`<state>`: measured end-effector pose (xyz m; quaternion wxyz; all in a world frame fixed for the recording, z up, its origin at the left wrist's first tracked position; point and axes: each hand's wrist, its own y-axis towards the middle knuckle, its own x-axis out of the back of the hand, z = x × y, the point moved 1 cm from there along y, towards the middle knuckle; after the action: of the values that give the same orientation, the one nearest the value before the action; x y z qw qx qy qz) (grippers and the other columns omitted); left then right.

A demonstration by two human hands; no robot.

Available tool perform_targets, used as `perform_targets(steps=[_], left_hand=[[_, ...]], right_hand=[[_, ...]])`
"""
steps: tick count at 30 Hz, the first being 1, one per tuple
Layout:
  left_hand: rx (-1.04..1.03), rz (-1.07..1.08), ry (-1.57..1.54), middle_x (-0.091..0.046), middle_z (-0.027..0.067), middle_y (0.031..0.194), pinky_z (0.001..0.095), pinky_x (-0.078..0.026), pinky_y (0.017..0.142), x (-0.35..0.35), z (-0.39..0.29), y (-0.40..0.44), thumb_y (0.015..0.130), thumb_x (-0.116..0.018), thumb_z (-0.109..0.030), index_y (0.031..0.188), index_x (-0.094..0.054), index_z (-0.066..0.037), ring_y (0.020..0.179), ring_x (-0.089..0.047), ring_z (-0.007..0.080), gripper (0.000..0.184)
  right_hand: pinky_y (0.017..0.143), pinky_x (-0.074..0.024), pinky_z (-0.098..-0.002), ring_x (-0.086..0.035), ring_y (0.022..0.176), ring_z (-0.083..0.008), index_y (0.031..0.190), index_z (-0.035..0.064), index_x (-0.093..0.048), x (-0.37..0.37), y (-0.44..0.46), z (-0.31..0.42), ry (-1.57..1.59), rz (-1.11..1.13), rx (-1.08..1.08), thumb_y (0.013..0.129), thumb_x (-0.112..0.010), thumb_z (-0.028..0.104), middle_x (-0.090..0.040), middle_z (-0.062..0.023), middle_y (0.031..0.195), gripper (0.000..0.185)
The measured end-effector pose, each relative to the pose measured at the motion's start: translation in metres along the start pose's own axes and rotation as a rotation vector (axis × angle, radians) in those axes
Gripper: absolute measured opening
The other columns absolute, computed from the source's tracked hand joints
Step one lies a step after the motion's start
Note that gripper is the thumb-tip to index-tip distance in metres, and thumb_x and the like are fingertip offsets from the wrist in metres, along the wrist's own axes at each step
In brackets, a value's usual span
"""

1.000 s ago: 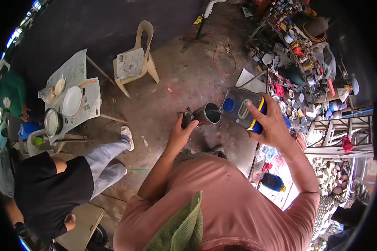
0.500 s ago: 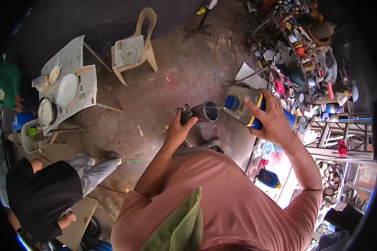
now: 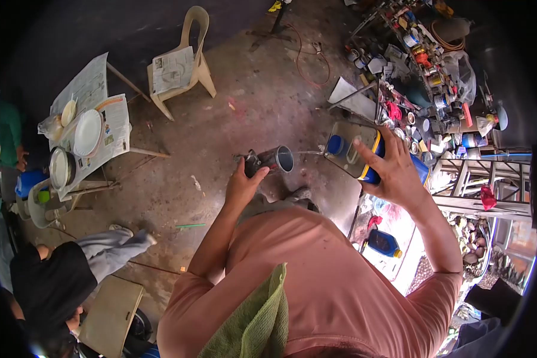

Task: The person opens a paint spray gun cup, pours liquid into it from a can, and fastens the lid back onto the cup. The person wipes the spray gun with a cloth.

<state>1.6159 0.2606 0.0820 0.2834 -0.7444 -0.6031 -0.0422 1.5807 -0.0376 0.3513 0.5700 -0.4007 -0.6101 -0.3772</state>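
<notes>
"What have those two hands got hold of?"

"The left hand [image 3: 243, 186] has its fingers curled snugly round the dark fitting [image 3: 250, 162] behind a cup [image 3: 274, 158]. The right hand [image 3: 395, 173] has its fingers spread wide, gripping a tilted, blue-capped can [image 3: 347, 160]."

"And where's the cup, from your side?"

"Out in front of the pink shirt [image 3: 310, 256], above the floor [image 3: 221, 131], its mouth turned towards the can. A thin stream [image 3: 309, 153] crosses the gap between them."

"That gap worries me."

"Me too. A small drift of either hand could send the stream past the rim and onto the floor. Tipping the can further could make it gush."

"And that spread grip?"

"Looks bulky for one hand; a wet side could let it slip. I can't tell how full the cup is, so it might overflow."
</notes>
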Motion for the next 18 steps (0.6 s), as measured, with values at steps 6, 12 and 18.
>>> perform_targets(steps=[6,12,18], left_hand=[[0.023,0.071,0.011,-0.057,0.0301,0.13,0.0369,-0.045,0.102,0.003,-0.022,-0.004,0.079,-0.075,-0.053,0.144,-0.037,0.009,0.123,-0.058,0.0357,0.098],[-0.094,0.044,-0.008,-0.058,0.0292,0.13,0.0368,-0.045,0.101,-0.008,-0.021,-0.003,0.081,-0.076,-0.049,0.144,-0.038,0.008,0.121,-0.059,0.034,0.093],[-0.126,0.093,-0.001,-0.058,0.0283,0.13,0.0367,-0.044,0.102,-0.015,-0.028,-0.003,0.082,-0.076,-0.044,0.145,-0.037,0.007,0.122,-0.058,0.0316,0.09]], right_hand=[[0.101,-0.0402,-0.0535,-0.046,0.122,-0.0435,0.143,0.0297,-0.046,-0.004,-0.009,-0.001,0.031,0.018,-0.019,0.059,-0.085,0.025,-0.039,-0.0247,0.136,0.092],[0.099,-0.0411,-0.0537,-0.046,0.122,-0.0438,0.142,0.0298,-0.047,-0.014,-0.016,0.003,0.057,0.019,-0.033,0.059,-0.084,0.026,-0.04,-0.0256,0.135,0.091],[0.1,-0.0408,-0.0536,-0.046,0.121,-0.0441,0.142,0.0275,-0.048,-0.022,-0.028,0.0,0.069,0.028,-0.061,0.059,-0.084,0.025,-0.04,-0.0263,0.135,0.09]])
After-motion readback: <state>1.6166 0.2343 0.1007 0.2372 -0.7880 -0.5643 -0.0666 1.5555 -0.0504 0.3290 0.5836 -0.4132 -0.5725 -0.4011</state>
